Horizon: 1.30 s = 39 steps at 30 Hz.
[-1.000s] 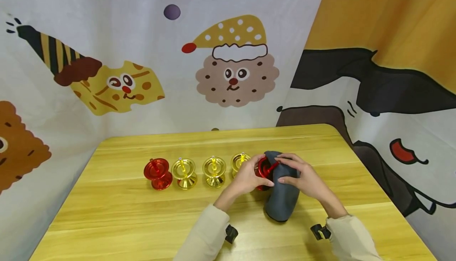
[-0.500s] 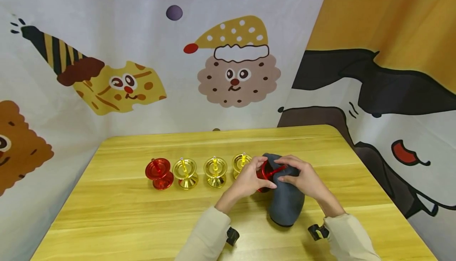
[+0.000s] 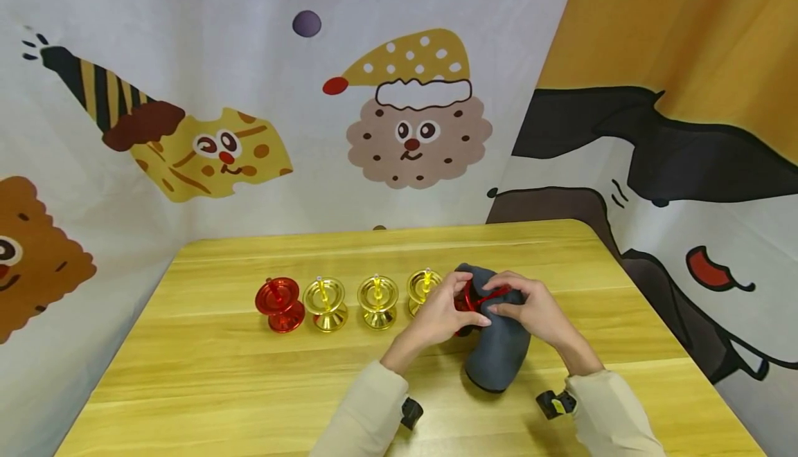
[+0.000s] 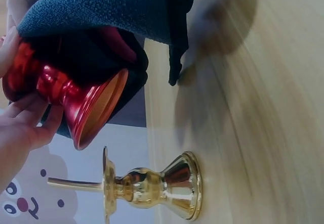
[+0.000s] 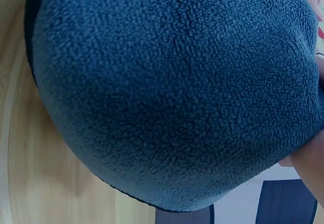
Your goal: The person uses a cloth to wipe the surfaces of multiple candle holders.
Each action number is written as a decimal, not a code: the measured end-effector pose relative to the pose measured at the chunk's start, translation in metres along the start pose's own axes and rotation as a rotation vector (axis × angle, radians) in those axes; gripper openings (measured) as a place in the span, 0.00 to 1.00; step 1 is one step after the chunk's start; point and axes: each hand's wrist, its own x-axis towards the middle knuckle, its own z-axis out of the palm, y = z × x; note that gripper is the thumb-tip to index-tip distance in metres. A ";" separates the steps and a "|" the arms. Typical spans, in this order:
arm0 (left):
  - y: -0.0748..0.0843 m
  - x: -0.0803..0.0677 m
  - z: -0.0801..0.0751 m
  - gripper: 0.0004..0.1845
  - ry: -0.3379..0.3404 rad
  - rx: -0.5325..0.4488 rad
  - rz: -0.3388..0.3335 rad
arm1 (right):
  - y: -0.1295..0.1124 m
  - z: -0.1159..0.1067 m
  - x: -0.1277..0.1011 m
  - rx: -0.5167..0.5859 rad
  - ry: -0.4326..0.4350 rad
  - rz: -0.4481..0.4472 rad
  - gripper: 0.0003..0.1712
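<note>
We see a cartoon-printed curtain point(image 3: 237, 14) behind a wood-grain table point(image 3: 249, 388). Near the table's right side hangs a blue-gray cloth point(image 3: 499, 353), partly around a red holder point(image 4: 81, 102). We see the right hand point(image 3: 536, 311) pinching the cloth by the red spike point(image 3: 495, 295), and the left hand point(image 3: 439, 315) gripping the red holder, tilted, its base off the table. Three gold holders point(image 3: 377, 301) and a second red one point(image 3: 283, 305) stand upright to its left.

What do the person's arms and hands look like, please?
Beige fabric sleeves end just short of the wrists. A small black device shows beside each wrist. The left hand and right hand are bare, with no gloves.
</note>
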 end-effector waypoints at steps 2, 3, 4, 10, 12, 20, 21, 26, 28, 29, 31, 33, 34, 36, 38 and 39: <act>0.002 0.000 0.000 0.39 -0.009 0.028 0.022 | 0.000 0.000 0.000 0.014 0.008 -0.002 0.14; 0.003 0.000 -0.001 0.39 -0.013 0.047 0.029 | 0.000 0.000 -0.001 0.016 0.012 -0.006 0.14; 0.004 0.000 -0.001 0.39 -0.017 0.067 0.036 | 0.000 -0.001 -0.001 0.017 0.016 -0.008 0.14; 0.010 -0.001 0.000 0.39 -0.023 0.166 0.056 | 0.001 -0.004 -0.001 0.012 0.028 -0.025 0.12; 0.010 -0.001 0.001 0.39 -0.022 0.181 0.047 | 0.002 -0.006 -0.001 0.016 0.029 -0.025 0.11; 0.005 -0.001 0.002 0.39 -0.020 0.124 0.011 | -0.004 -0.020 -0.005 0.043 0.067 -0.025 0.12; 0.004 -0.001 0.002 0.38 -0.018 0.094 0.012 | -0.006 -0.023 -0.005 0.039 0.079 -0.031 0.12; 0.000 -0.002 -0.004 0.36 0.020 -0.077 -0.021 | -0.014 -0.032 -0.005 -0.003 0.134 -0.049 0.14; 0.001 -0.002 -0.007 0.35 0.026 -0.146 -0.036 | -0.016 -0.032 -0.004 -0.002 0.125 -0.053 0.15; 0.002 -0.001 -0.008 0.34 0.024 -0.175 -0.043 | -0.016 -0.030 -0.003 0.007 0.107 -0.058 0.16; 0.005 -0.001 -0.010 0.34 0.010 -0.200 -0.042 | -0.016 -0.027 -0.001 -0.004 0.064 -0.057 0.19; 0.007 -0.001 -0.011 0.34 -0.001 -0.206 -0.042 | -0.014 -0.022 0.001 -0.025 0.016 -0.044 0.21; 0.008 -0.001 -0.011 0.35 -0.003 -0.201 -0.044 | -0.014 -0.020 0.002 -0.041 -0.006 -0.037 0.23; 0.008 -0.001 -0.011 0.35 -0.004 -0.191 -0.058 | -0.012 -0.017 0.003 -0.074 -0.036 -0.015 0.25; 0.008 -0.003 -0.010 0.34 0.003 -0.194 -0.064 | -0.010 -0.015 0.003 -0.085 -0.053 -0.013 0.26; 0.007 -0.003 -0.010 0.34 0.007 -0.197 -0.066 | -0.009 -0.014 0.003 -0.084 -0.058 -0.021 0.26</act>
